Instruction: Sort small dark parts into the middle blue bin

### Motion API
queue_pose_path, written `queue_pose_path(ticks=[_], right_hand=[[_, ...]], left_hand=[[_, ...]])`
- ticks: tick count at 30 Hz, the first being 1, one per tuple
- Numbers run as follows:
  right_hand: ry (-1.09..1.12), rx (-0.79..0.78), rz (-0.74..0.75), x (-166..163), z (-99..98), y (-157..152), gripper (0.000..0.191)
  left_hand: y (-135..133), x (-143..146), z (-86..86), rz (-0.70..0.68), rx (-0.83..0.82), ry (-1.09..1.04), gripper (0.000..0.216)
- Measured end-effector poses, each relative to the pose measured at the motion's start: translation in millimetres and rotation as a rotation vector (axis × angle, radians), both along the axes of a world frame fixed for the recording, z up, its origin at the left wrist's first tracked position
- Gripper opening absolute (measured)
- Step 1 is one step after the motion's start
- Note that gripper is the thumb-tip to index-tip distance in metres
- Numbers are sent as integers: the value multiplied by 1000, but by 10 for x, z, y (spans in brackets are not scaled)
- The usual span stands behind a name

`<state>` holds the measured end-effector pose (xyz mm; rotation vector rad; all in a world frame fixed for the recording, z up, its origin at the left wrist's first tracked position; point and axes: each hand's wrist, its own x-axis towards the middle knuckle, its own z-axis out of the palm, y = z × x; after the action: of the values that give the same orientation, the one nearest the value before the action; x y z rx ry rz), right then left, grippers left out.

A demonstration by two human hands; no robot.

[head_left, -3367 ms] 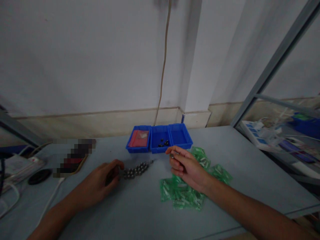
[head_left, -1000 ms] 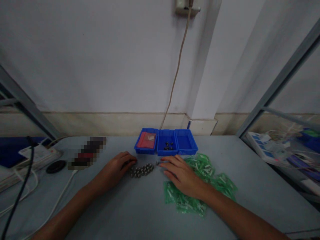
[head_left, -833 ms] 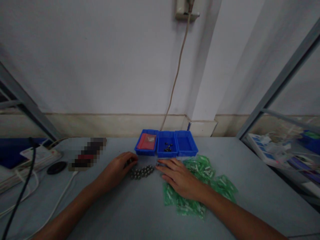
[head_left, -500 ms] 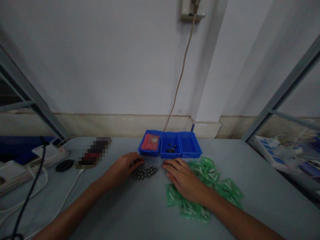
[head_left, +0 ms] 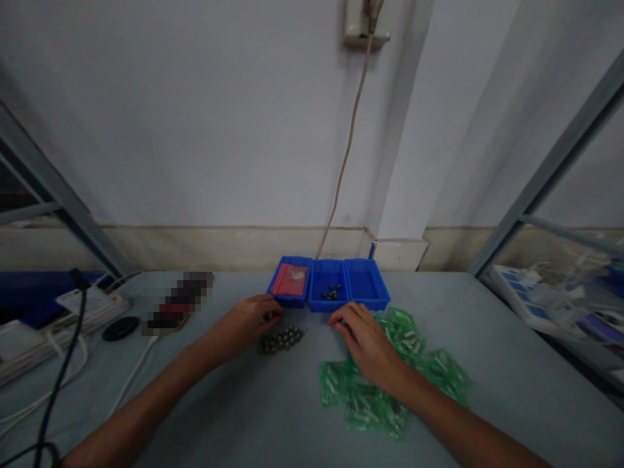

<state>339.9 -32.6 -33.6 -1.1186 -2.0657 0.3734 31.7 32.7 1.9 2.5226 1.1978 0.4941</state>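
Observation:
A cluster of small metal balls [head_left: 281,340] lies on the grey table [head_left: 273,416]. My left hand [head_left: 244,323] rests just left of the cluster with curled fingers; whether anything is in them is hidden. My right hand [head_left: 363,338] lies palm down over a pile of green plastic bags [head_left: 390,377], its fingers bent down near the front of the blue trays. Three joined blue trays [head_left: 328,292] stand behind: the left holds a red packet [head_left: 289,281], the middle several dark balls [head_left: 331,293], the right looks bare.
A power strip [head_left: 82,307] with cables and a black disc [head_left: 121,328] lie at the far left. A blurred dark object [head_left: 178,303] sits left of the trays. A metal frame and a shelf with clutter [head_left: 550,296] stand at the right.
My right hand was raised, pinching a small ball, then came down flat near the cluster; now it has drawn back toward the trays with fingers bent. My left hand stays beside the balls.

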Motion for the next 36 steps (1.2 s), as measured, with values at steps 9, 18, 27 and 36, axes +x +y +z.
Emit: queue_pose_path(ticks=[9, 18, 27, 36], right_hand=[[313, -5, -115, 45, 134, 23, 13], [604, -155, -195, 74, 55, 104, 20], [719, -240, -174, 24, 90, 94, 38], [988, -384, -145, 30, 119, 139, 47]], left_hand=[[-266, 544, 27, -157, 209, -5, 13], [-219, 700, -129, -169, 248, 138, 8], [-270, 725, -152, -108, 291, 123, 18], [-396, 176, -114, -54, 175, 145, 47]])
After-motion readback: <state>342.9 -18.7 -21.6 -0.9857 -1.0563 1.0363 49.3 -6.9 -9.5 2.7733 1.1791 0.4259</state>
